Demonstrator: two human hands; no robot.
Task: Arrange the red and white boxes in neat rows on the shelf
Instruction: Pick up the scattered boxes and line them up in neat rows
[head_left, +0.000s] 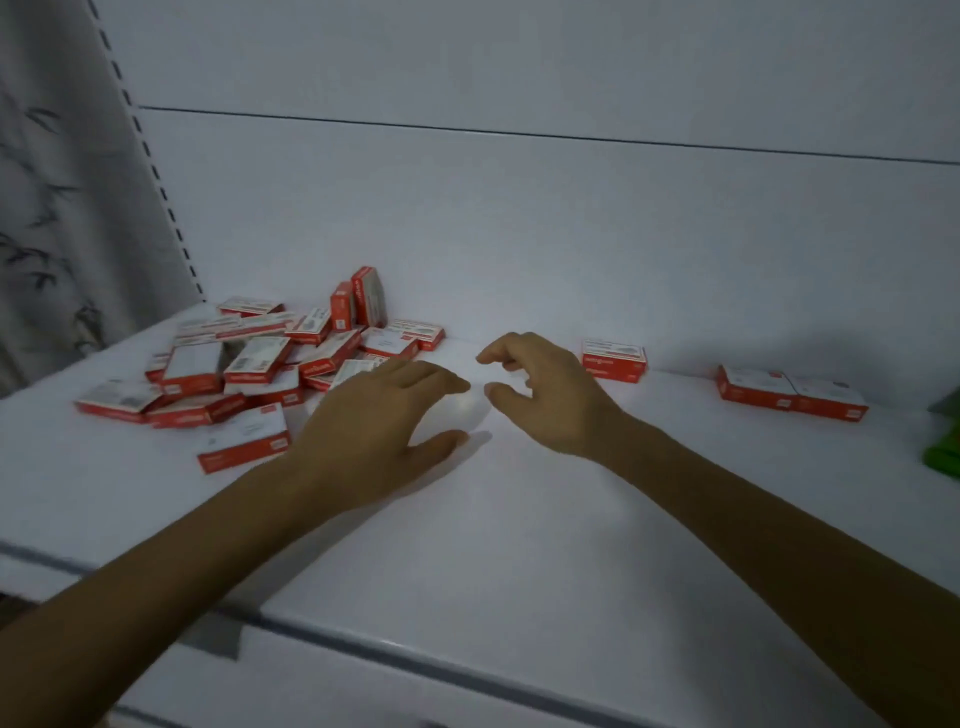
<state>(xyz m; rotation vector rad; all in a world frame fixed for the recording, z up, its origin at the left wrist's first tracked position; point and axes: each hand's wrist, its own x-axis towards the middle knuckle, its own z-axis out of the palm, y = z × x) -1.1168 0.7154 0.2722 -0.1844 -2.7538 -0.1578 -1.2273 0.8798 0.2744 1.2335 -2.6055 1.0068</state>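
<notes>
Left hand (375, 422) and right hand (543, 397) hover empty, fingers relaxed, over the shelf (519, 551).

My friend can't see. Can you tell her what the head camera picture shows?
A person's left hand and right hand reach over a white shelf, holding nothing. A messy pile of red and white boxes lies on the left; a lone box and a pair of boxes sit at the back on the right.
</notes>
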